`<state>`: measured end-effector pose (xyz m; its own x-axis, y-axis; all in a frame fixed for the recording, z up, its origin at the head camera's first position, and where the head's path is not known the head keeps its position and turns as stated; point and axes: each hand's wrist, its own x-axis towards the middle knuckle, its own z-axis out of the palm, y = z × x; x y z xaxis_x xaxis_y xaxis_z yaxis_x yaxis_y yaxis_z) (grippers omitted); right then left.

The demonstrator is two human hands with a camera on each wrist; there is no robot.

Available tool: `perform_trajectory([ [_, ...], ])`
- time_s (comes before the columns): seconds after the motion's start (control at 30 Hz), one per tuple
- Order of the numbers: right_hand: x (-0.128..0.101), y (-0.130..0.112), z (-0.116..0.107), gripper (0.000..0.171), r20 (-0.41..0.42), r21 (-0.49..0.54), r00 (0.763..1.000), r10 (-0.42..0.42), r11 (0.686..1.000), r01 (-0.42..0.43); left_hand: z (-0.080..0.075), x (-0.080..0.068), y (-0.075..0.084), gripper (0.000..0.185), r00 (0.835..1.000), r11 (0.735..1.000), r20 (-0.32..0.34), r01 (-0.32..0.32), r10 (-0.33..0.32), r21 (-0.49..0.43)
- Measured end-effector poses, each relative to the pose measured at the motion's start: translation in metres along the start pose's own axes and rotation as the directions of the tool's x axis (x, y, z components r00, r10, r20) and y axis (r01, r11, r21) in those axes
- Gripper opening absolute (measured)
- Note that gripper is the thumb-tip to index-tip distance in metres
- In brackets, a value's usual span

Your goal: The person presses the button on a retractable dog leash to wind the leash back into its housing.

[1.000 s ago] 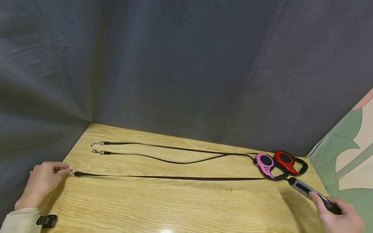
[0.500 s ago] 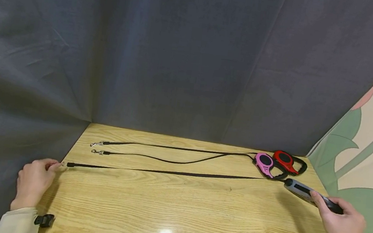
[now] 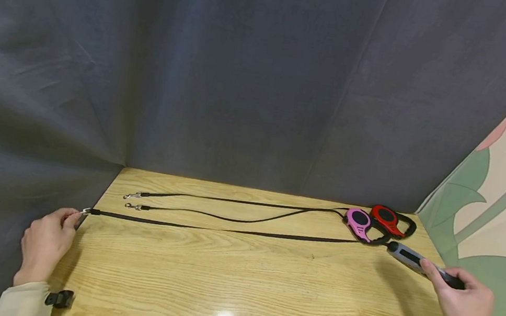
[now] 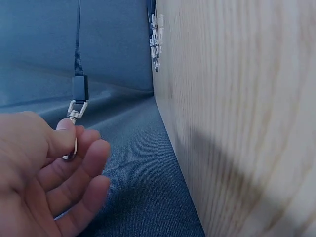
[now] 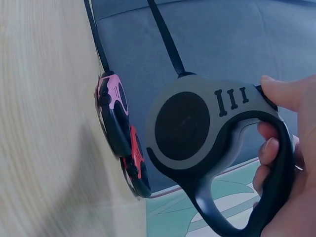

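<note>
Basically, nearest the wearer are both hands, clock dirs as per head view. Right hand (image 3: 467,305), approx 4 o'clock, grips the black handle (image 5: 284,168) of the grey leash reel (image 3: 411,257), fingers thru the loop, thumb against the rear of the casing. Left hand (image 3: 47,246), approx 8 o'clock, pinches the metal clip (image 4: 74,112) btwn thumb & fingers; its other fingers are loosely curled.

Key relation: reel's long axis points from the right hand to 10 o'clock, nose leading; then the black strap (image 3: 291,236) bends to 9 o'clock & runs nearly straight to the clip. From the left hand's pinch, strap & reel lie toward 3 o'clock. So reel = right hand's side, clip = left's, strap length btwn. Reel is on edge, held off the wooden table (image 3: 264,296).

Further out: pink leash reel (image 3: 359,217) & red leash reel (image 3: 386,215), approx 10 & 11 o'clock from the right hand, the nearer one; lying close together, can't tell if touching. Their two clips (image 3: 133,206) sit approx 2 o'clock from the left hand, also well apart from the right. Behind, at 12: grey curtain (image 3: 243,83).
</note>
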<state>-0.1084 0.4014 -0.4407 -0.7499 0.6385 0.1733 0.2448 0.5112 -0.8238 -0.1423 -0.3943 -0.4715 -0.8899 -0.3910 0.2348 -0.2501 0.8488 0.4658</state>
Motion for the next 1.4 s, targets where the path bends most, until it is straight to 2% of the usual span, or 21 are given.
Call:
perform_trajectory([
  [0.2, 0.000, 0.001, 0.000, 0.038, 0.019, -0.011, 1.000, 0.019, 1.000, -0.019, 0.000, -0.003, 0.003, 0.029, 0.996, 0.999, -0.091, -0.024, 0.021, -0.029],
  [0.37, 0.001, 0.001, -0.001, 0.038, 0.041, -0.005, 0.998, 0.041, 0.999, -0.041, 0.002, -0.003, 0.008, 0.028, 0.985, 0.998, -0.170, -0.004, -0.007, -0.062],
  [0.47, 0.003, 0.001, -0.002, 0.039, 0.055, 0.013, 0.997, 0.056, 0.998, -0.057, 0.002, -0.003, 0.010, 0.029, 0.981, 0.997, -0.191, 0.007, -0.021, -0.075],
  [0.63, 0.005, 0.005, -0.004, 0.034, 0.052, 0.079, 0.997, 0.052, 0.995, -0.056, 0.002, -0.002, 0.010, 0.030, 0.982, 0.997, -0.184, 0.029, -0.042, -0.073],
  [0.87, 0.003, 0.007, -0.004, 0.028, 0.078, 0.089, 0.996, 0.040, 0.995, -0.047, 0.005, -0.003, 0.009, 0.030, 0.984, 0.997, -0.171, 0.027, -0.039, -0.074],
  [1.13, -0.001, 0.004, -0.002, 0.018, 0.122, 0.096, 0.992, -0.020, 0.995, 0.009, 0.008, -0.003, 0.012, 0.031, 0.985, 0.997, -0.173, -0.007, -0.006, -0.074],
  [1.4, -0.001, 0.003, 0.002, 0.019, 0.128, 0.108, 0.988, -0.086, 0.992, 0.072, 0.009, -0.002, 0.014, 0.031, 0.989, 0.998, -0.149, -0.005, -0.006, -0.070],
])
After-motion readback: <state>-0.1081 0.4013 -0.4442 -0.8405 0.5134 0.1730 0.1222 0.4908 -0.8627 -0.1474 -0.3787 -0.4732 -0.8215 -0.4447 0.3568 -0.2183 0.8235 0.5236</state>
